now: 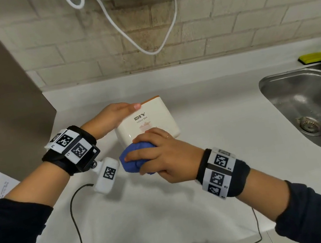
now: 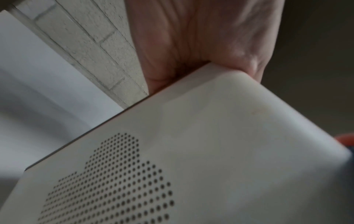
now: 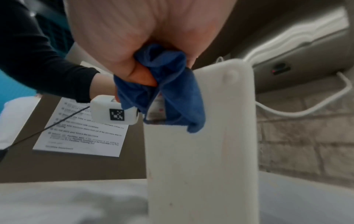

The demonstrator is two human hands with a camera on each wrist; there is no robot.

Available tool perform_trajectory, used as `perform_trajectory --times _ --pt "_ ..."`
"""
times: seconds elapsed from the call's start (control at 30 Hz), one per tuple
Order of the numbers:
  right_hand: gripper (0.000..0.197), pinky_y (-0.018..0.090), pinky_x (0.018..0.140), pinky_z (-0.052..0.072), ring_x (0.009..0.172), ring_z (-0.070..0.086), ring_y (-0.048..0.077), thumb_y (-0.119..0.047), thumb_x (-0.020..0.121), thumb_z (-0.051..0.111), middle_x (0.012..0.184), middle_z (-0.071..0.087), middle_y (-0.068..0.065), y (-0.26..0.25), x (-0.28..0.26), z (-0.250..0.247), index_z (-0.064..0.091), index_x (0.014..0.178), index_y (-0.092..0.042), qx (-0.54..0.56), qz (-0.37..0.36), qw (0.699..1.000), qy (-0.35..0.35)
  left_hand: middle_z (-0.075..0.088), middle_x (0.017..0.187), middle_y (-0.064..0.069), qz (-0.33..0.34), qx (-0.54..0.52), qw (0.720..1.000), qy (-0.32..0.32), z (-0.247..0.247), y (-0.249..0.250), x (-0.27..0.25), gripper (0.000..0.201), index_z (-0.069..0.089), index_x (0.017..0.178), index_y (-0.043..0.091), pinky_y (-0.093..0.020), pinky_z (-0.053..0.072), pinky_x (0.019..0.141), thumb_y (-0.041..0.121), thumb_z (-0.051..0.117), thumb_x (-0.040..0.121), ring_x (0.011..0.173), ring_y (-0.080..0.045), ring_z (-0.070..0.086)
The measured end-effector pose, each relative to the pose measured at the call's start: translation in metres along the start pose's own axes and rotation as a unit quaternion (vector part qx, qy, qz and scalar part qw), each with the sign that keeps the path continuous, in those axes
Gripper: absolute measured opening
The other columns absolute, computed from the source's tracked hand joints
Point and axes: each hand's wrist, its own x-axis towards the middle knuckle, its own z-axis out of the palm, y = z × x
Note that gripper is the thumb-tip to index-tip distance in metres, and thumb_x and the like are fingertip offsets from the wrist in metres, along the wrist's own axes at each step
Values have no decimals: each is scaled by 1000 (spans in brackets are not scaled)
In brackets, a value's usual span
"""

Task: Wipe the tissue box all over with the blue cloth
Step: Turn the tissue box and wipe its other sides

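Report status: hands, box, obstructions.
Left hand grips tissue box, tilted up. Right hand presses bunched blue cloth on its near edge. Nothing in the way.

You can read "DIY" above "TISSUE BOX" on the tissue box (image 1: pixel 151 121). Left of it, the printed sheet (image 3: pixel 82 128) stays mostly illegible.

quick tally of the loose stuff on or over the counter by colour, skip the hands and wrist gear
White: 1, the tissue box, held by the left hand
Blue: 1, the blue cloth, bunched in the right hand
Yellow-green: 1, the sponge behind the sink
White printed: 1, the paper sheet at the left
Total: 4
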Motion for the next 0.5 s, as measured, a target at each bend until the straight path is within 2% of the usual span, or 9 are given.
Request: perform_trajectory --times 0.1,0.17,0.23,0.3,0.37,0.5 --pt "26 44 97 28 114 38 30 9 62 61 120 64 3 7 -3 -12 70 74 -13 -10 -21 999 -36 65 67 8 9 38 999 7 -1 0 1 57 65 81 13 -11 45 54 61 62 50 58 -2 59" --pt "28 42 97 28 111 39 30 7 64 52 119 64 4 11 -7 -18 69 73 -13 -7 -13 999 -40 64 61 10 10 51 999 11 -1 -1 2 56 66 81 11 -9 42 50 58 65 52 55 0 56" --pt "31 40 94 30 109 41 29 1 68 41 116 65 4 15 -13 -22 68 71 -14 1 15 999 -30 65 57 13 9 44 999 9 -1 -3 1 43 66 79 12 -8 42 51 50 67 60 54 1 56" --pt "33 37 92 29 107 42 28 -2 69 38 114 65 4 20 -22 -26 68 70 -16 -1 52 998 -19 66 57 15 10 44 999 9 0 -4 0 34 66 77 14 -8 42 53 46 64 65 55 2 56" --pt "31 34 91 26 107 43 27 -2 70 40 116 64 1 24 -31 -29 67 70 -18 -15 76 997 -8 66 57 15 15 47 999 5 1 -3 -1 35 66 76 16 -8 42 53 49 66 62 56 2 56" --pt "28 29 91 23 107 41 25 -4 70 42 120 48 -8 34 -50 -32 66 67 -18 -35 118 992 13 67 59 15 21 50 999 4 2 -1 -4 49 66 76 16 -8 43 53 59 61 53 56 2 58"
